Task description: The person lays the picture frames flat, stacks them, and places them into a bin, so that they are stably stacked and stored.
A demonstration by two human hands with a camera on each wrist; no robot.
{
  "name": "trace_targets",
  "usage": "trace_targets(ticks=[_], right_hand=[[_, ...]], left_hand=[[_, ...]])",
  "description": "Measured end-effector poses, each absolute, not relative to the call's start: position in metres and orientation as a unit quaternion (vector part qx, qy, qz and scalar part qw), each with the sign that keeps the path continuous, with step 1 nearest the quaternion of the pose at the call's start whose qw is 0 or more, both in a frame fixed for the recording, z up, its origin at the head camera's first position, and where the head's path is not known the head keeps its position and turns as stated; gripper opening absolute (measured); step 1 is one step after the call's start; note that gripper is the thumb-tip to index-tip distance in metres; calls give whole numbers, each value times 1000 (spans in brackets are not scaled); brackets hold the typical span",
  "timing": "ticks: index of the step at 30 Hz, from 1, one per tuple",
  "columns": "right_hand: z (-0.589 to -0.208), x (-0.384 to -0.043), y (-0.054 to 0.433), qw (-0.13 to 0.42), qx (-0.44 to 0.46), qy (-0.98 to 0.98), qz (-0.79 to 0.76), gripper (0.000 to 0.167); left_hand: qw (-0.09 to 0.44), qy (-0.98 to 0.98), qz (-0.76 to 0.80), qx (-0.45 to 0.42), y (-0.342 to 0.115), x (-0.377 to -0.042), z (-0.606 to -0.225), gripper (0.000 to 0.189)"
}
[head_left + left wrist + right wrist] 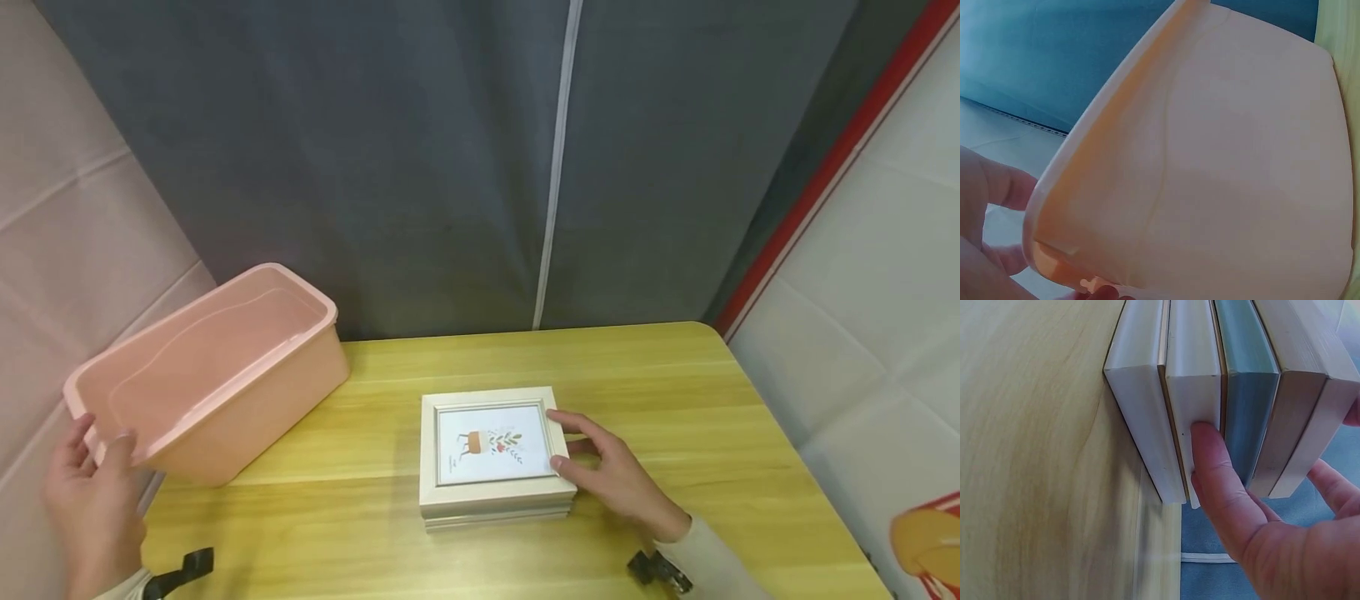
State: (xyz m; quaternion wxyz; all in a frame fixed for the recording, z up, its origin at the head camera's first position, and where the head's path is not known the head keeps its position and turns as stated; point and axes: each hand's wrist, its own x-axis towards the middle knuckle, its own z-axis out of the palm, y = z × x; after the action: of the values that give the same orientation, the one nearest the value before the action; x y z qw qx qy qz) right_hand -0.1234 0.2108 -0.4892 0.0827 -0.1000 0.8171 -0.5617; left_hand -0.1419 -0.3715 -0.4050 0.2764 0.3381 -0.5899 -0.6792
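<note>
At the left of the head view, my left hand (93,500) holds a pink plastic bin (255,417) by its near-left corner, with the thumb over the rim. The left wrist view looks into the bin (1241,144), and fingers (1010,187) show at its rim. Near the middle of the table lies a stack of picture frames (498,504). The top one is cream, with a print (491,446) of an animal and flowers. My right hand (618,479) touches the stack's right side. In the right wrist view, one finger (1216,469) rests against the frames' edges, beside a blue-grey frame (1250,406).
The yellow wood-grain table (637,375) has a rounded far-right corner. A dark grey curtain (412,167) hangs along its back edge. Pale panels (885,292) stand at both sides, the right one bordered in red.
</note>
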Motion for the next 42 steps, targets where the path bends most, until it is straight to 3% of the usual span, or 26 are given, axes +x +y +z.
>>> trace_targets(ticks=[10,26,42], right_hand=[[-490,-119,208,73,-93,820,-559,59],[-489,-119,207,65,-100,830,-544,59],[-487,-118,206,69,-95,829,-547,60]], left_hand=[[227,-619,-653,372,-376,-148,-415,71],[207,-618,-670,356,-363,-136,-417,79],[174,-633,-685,314,-328,-128,-424,73]])
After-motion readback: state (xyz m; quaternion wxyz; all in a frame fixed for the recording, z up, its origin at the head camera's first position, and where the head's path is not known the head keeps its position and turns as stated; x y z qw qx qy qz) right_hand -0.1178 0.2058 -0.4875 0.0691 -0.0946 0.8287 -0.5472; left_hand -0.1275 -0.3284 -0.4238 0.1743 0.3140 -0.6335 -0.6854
